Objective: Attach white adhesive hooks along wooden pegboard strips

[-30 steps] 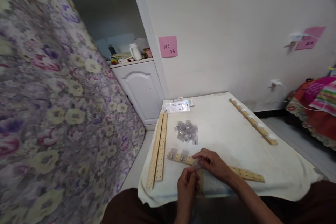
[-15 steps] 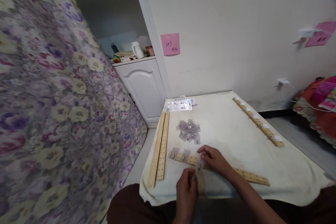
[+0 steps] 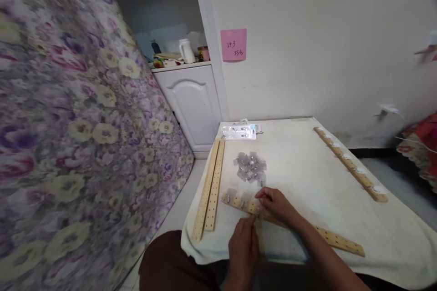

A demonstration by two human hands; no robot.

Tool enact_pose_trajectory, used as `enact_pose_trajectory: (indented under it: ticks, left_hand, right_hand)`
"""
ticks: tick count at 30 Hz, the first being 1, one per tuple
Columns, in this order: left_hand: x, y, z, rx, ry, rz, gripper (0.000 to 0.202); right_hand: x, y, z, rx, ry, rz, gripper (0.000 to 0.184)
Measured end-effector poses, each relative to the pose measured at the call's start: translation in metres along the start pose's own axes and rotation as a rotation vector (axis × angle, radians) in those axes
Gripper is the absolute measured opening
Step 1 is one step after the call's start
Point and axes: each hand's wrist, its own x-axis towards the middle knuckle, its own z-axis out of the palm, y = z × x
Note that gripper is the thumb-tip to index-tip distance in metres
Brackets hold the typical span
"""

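Slanting across the near side of the table is a wooden strip with holes. Two small clear plastic packets, one at its left end and another beside it, each with a tiny metal piece, lie on the strip. A third clear packet is between my hands, over the strip. My right hand reaches across the strip, its fingers pinched at the packet's upper edge. My left hand is closed just below, fingertips at the packet's lower end; what they grip is hidden.
A pile of similar packets lies beyond my hands. Two more holed strips lie along the left edge. A strip bearing white round pieces lies at right. Clear packaging lies at the back, near the wall.
My left hand has moved up to the lower end of the packet. The right hand stays near the packet's top. The view has shifted slightly left.
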Motion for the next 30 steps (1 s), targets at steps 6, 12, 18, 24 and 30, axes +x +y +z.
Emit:
enact_pose_trajectory:
  ticks: [6,12,18,24,30]
  left_hand:
    - [-0.0038,-0.0053,0.005,0.101,-0.023,0.019,0.047]
    - [-0.0053,-0.0042,0.0065,0.155,-0.049,0.037,0.054]
    - [-0.0055,-0.0043,0.0071,0.18,-0.041,0.047,0.053]
    - [-0.0048,-0.0018,0.0063,0.207,-0.038,0.046,0.054]
    - [-0.0049,-0.0003,0.0055,0.213,-0.01,0.062,0.055]
  right_hand:
    - [-0.0012,0.0025,-0.002,-0.03,0.022,-0.02,0.021]
    - [-0.0006,0.0009,-0.003,-0.039,0.013,-0.013,0.023]
    - [0.0007,0.0022,-0.0017,-0.068,0.014,-0.004,0.024]
    - [0.0017,0.0048,-0.0009,-0.071,0.018,-0.004,0.024]
    - [0.0014,0.0065,-0.0001,-0.076,0.032,-0.006,0.024]
